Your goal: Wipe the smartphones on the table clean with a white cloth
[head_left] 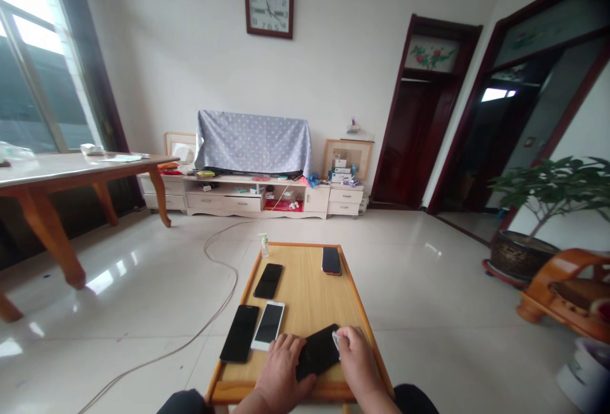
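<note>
A black smartphone (317, 353) lies slanted near the front of a small wooden table (305, 293). My left hand (281, 366) grips it at its left side, thumb by the lower edge and fingers along the left edge. At the phone's upper right end, my right hand (355, 353) pinches a small white wipe (336, 340) against the screen; most of the wipe is hidden by the fingers. A white smartphone (269, 325) lies just beyond my left hand, beside a larger black phone (239, 334).
Farther up the table are another black phone (268, 280), a dark phone with a red edge (331, 261) and a clear pump bottle (265, 246). A cable (229, 268) runs over the floor on the left. A potted plant (524, 249) stands right.
</note>
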Demonstrator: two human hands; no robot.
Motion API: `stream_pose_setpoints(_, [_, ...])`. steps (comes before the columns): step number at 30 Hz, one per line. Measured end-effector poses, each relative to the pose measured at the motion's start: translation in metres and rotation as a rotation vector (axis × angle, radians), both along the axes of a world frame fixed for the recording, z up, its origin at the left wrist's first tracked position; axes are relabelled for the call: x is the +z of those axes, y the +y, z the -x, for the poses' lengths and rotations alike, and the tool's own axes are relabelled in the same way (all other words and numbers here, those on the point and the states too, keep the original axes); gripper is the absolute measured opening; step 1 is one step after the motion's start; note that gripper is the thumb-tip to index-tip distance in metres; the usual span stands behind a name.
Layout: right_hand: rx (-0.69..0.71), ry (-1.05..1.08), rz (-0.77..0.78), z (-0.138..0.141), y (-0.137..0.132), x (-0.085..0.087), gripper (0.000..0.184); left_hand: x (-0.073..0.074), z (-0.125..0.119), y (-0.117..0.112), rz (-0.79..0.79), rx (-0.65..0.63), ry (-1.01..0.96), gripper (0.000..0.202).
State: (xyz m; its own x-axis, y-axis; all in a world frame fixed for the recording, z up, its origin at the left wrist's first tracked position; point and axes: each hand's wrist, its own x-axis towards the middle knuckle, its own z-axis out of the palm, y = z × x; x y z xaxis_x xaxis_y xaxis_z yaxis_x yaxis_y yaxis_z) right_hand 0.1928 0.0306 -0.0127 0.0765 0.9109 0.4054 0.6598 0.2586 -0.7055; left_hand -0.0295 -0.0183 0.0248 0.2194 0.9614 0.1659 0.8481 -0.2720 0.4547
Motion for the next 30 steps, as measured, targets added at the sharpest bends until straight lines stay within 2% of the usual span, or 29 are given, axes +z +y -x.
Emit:
stream_pose_setpoints(4, [-0.082, -0.187, -0.056, -0.002, 0.007, 0.008, 0.014, -0.007, 0.002, -0.003, 0.006, 0.027, 0.023, 0.071])
stream_pose_setpoints(8, [-0.108, -0.310, -0.069, 0.004, 0.007, 0.016, 0.016, -0.013, 0.003, -0.007, 0.038, 0.069, 0.056, 0.078])
stream_pose_setpoints(14, [0.029, -0.414, -0.026, 0.027, -0.019, 0.015, 0.030, -0.008, 0.004, -0.021, -0.101, 0.073, 0.023, 0.061])
stream_pose_setpoints(18, [0.123, -0.463, -0.036, 0.025, -0.036, 0.010, 0.035, -0.001, 0.002, -0.028, -0.128, 0.066, 0.030, 0.052])
stream_pose_setpoints(24, [0.058, -0.446, -0.038, 0.005, -0.039, 0.012, 0.038, 0.005, -0.002, -0.031, -0.097, 0.093, 0.058, 0.051])
stream_pose_setpoints(27, [0.037, -0.402, -0.036, 0.019, -0.046, 0.013, 0.042, 0.001, -0.003, -0.031, -0.101, 0.113, 0.052, 0.053])
stream_pose_setpoints(30, [0.176, -0.395, -0.019, 0.044, -0.060, 0.011, 0.041, -0.003, -0.003, -0.031, -0.135, 0.115, 0.037, 0.045])
